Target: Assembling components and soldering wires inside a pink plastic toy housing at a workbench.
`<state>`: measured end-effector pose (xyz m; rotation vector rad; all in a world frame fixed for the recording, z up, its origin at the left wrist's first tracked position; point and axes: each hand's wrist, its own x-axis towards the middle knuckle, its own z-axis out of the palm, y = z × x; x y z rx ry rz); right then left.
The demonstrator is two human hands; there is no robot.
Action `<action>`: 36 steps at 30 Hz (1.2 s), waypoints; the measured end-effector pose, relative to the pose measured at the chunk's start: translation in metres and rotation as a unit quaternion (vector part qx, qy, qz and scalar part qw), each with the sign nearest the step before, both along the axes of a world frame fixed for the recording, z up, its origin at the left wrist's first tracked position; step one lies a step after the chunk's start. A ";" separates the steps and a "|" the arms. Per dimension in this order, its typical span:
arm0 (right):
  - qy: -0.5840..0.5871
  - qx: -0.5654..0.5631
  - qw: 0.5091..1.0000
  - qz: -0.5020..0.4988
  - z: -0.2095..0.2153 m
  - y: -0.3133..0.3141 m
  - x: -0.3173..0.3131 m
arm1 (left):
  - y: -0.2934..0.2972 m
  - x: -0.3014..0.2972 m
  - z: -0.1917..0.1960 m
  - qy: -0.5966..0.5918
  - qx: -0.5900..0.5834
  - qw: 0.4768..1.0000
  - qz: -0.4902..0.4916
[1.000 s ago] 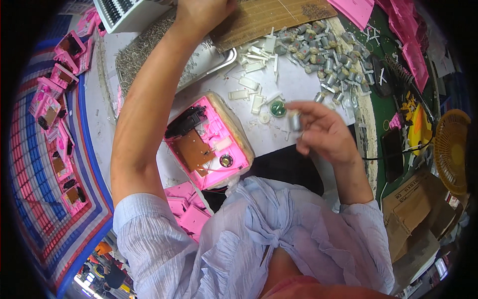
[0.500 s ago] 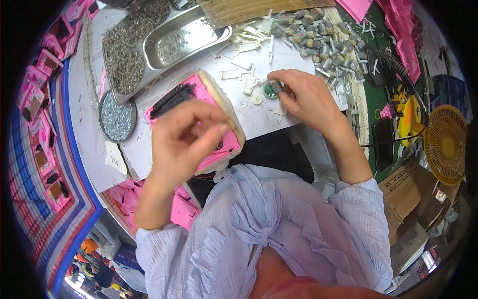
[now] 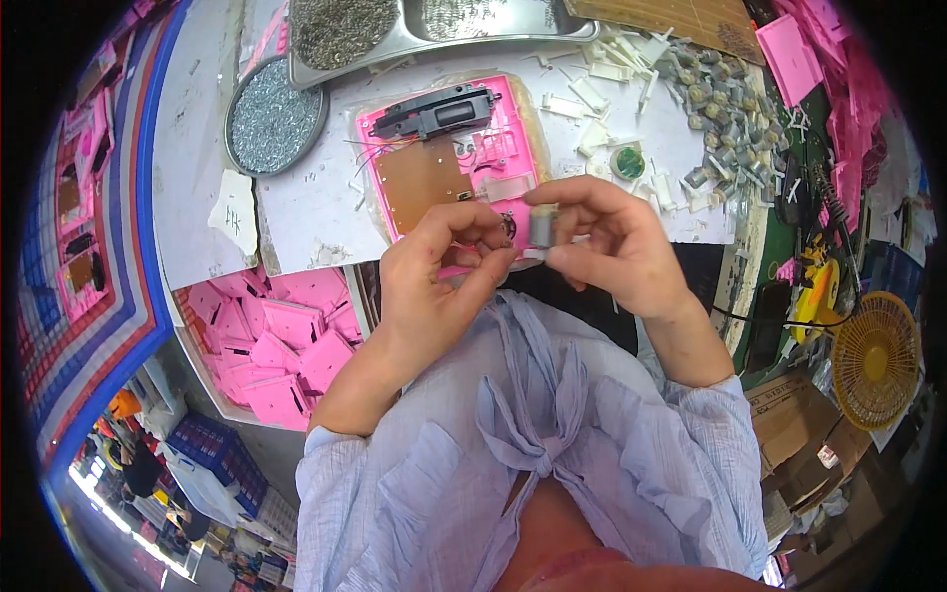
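Observation:
Over the lower edge of a pink plastic casing (image 3: pixel 529 141), both hands are close together. My right hand (image 3: pixel 621 242) pinches a small grey motor (image 3: pixel 542 226) between thumb and fingers. My left hand (image 3: pixel 434 259) is closed in a pinch beside it, thumb and fingertips almost meeting; what it holds, if anything, is too small to make out. The casing lies on a wrapped pad and carries a brown circuit board (image 3: pixel 419 187), a long black part (image 3: pixel 439 113) and thin wires. Just beyond my right hand sits a round green piece (image 3: pixel 627 162).
A heap of similar motors (image 3: pixel 715 109) and loose white plastic parts (image 3: pixel 592 94) lie at the far right. A round dish of small screws (image 3: pixel 276 113) and a metal tray (image 3: pixel 473 44) of small metal parts stand behind. A box of pink panels (image 3: pixel 286 331) is at left.
My right hand has left the green piece and come to the casing with a motor in it. My left hand has moved in beside it. The view has shifted.

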<state>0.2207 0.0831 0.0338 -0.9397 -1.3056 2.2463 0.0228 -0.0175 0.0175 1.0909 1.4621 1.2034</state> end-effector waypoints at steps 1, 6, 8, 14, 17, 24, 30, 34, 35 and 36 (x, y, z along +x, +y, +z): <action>0.019 -0.027 0.999 0.005 -0.003 0.000 -0.005 | 0.000 -0.001 0.000 -0.005 0.003 1.000 -0.005; 0.034 -0.061 0.997 0.044 -0.011 0.004 -0.017 | -0.009 -0.008 -0.004 0.014 0.016 0.999 -0.036; 0.009 -0.035 0.998 0.046 -0.011 0.004 -0.018 | -0.009 -0.006 -0.006 -0.001 0.028 1.000 -0.012; -0.075 0.329 0.941 0.022 -0.012 -0.006 -0.017 | -0.009 -0.007 -0.012 0.060 0.091 0.994 -0.012; -0.045 0.511 0.858 0.030 -0.010 0.006 -0.019 | -0.003 -0.012 -0.015 0.169 0.199 0.965 -0.016; -0.015 0.638 0.769 0.030 -0.012 0.007 -0.015 | -0.004 -0.017 -0.013 0.061 0.145 0.987 -0.023; 0.025 0.687 0.726 0.020 -0.024 0.008 -0.016 | 0.004 -0.027 -0.008 0.191 0.209 0.954 -0.097; 0.042 0.687 0.725 0.026 -0.027 0.012 -0.015 | 0.003 -0.029 -0.015 0.202 0.228 0.949 -0.081; 0.045 0.684 0.727 0.025 -0.028 0.011 -0.015 | 0.001 -0.030 -0.017 0.181 0.209 0.958 -0.079; 0.049 0.681 0.730 0.025 -0.030 0.011 -0.015 | 0.000 -0.031 -0.018 0.161 0.190 0.965 -0.077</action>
